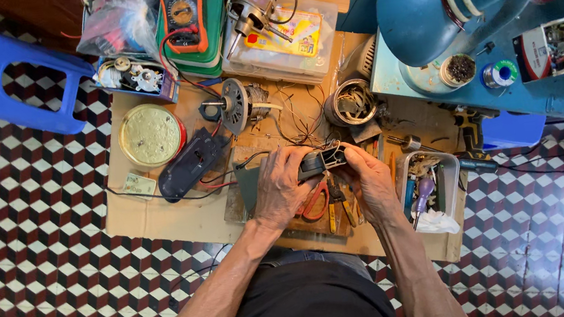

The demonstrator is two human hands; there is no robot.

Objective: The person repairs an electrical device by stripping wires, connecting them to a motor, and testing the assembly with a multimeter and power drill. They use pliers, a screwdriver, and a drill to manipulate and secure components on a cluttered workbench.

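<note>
While a small black switch housing (322,160) is clamped between the left hand (280,190) and the right hand (370,180) above the cardboard mat (163,220), a fitting step is judged underway, and steady fingertip alignment is called for.

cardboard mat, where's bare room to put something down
Bare cardboard lies at the near left corner, below the round tin and the dark casing. The middle is crowded: left hand and right hand grip a small black part over scissors, wires beyond.
</note>
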